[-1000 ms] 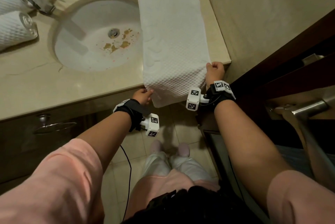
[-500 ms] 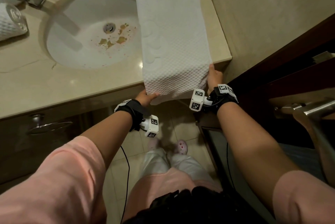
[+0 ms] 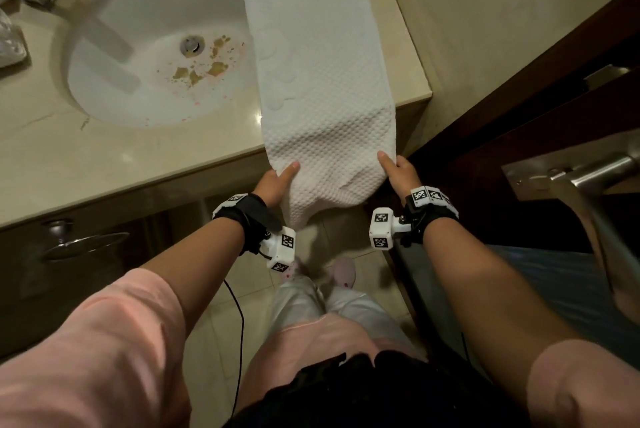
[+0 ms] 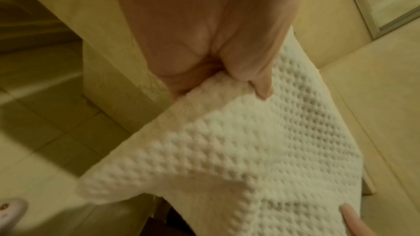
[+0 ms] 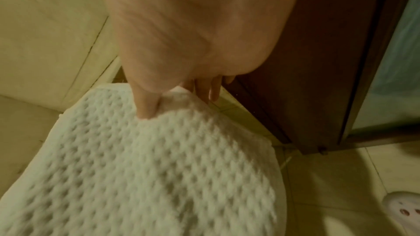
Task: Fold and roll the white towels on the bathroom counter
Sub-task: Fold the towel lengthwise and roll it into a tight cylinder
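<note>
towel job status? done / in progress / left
Done: the white towel lies folded into a long strip on the counter beside the sink. In hand: left hand and right hand each pinch a corner of its near end, which hangs off the edge. Left: rolling it; no roll started yet.

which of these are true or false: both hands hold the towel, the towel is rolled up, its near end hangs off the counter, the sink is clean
1. Both hands hold the towel: true; the left hand and right hand pinch its near corners.
2. The towel is rolled up: false; it lies as a long flat strip.
3. Its near end hangs off the counter: true.
4. The sink is clean: false; brownish bits lie near its drain.
</note>
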{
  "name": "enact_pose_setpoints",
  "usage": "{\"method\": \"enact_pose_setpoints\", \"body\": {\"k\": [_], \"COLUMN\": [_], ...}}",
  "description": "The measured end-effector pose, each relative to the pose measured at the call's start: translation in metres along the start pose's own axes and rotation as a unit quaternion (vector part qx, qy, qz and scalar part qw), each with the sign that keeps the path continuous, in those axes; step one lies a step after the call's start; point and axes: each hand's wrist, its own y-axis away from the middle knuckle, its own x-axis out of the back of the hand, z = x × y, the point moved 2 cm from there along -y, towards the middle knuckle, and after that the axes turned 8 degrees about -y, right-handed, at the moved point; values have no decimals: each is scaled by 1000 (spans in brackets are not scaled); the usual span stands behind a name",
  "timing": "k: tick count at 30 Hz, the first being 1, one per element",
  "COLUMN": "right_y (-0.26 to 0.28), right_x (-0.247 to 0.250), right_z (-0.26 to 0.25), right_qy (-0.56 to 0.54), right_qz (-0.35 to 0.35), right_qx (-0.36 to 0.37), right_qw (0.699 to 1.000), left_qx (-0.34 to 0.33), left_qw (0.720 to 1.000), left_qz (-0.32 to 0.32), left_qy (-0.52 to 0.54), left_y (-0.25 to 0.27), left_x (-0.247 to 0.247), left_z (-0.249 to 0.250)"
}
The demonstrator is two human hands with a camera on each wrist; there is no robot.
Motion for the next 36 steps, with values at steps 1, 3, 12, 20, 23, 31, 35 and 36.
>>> {"method": "enact_pose_setpoints", "body": {"k": [1,3,12,20,23,31,35,36], "right_y": [10,21,66,95,101,108,112,116], "right_x": [1,3,12,20,20,26,27,28], "right_z": [-5,-7,13,6,-2,-22,-19,-19], "right_qy": [-7,-25,7,-93,-93,-49,-63,-65], "right_qz": [-1,2,-21,73,102,133,83,66], "right_qx": [4,4,5,39,45,-4,-29,-34], "right_qw": [1000,1000,1000,992,989,990,994,995], "left_qx": [9,25,74,48,38,23,14,21], "left_qw": [1000,996,988,970,947,964,977,981], "left_qz": [2,-1,-42,-218,-297,-230,-144,-119], "left_qy": [21,83,132,96,118,134,158,153], "left_y": [2,3,5,43,54,79,101,106], "left_x": [-2,-5,-8,1,6,14,16,18], "left_z": [-1,-4,-6,14,9,6,14,14]}}
